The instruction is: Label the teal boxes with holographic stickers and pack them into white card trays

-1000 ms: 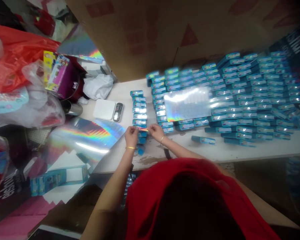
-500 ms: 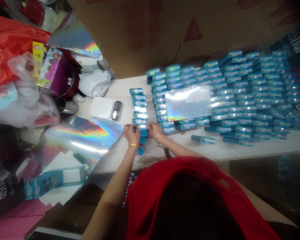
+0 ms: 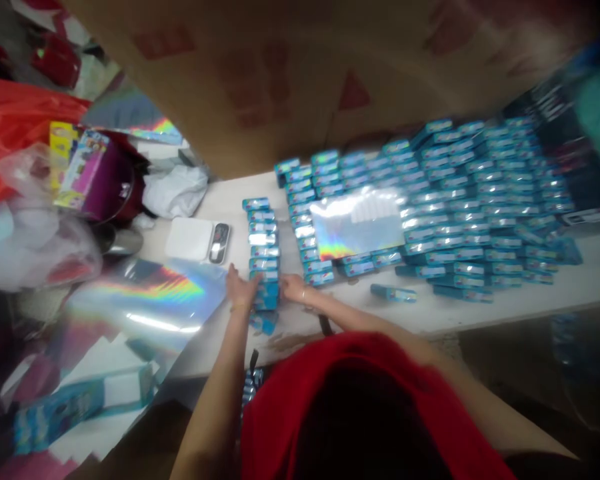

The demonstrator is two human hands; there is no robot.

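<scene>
A short column of small blue boxes (image 3: 264, 252) lies on the white table (image 3: 220, 195). My left hand (image 3: 241, 288) is at the left side of the column's near end, thumb and fingers apart, its thumb against a box. On the other side, my right hand (image 3: 294, 288) has its fingers bent together beside the same boxes; whether it grips one is hidden. Larger rows of blue boxes (image 3: 445, 207) fill the right of the table, with a shiny sheet (image 3: 357, 223) lying on them.
A white scale (image 3: 190, 239) sits left of the column, near crumpled white plastic (image 3: 176, 192). Rainbow-reflecting film (image 3: 145, 300) covers the left front. Behind the table stands a large cardboard box (image 3: 280, 80). One blue box (image 3: 394, 293) lies near the front edge.
The camera view has shifted, so the table appears lower and further left. My left hand has opened, its thumb and fingers now apart. Both hands remain beside the column's near end.
</scene>
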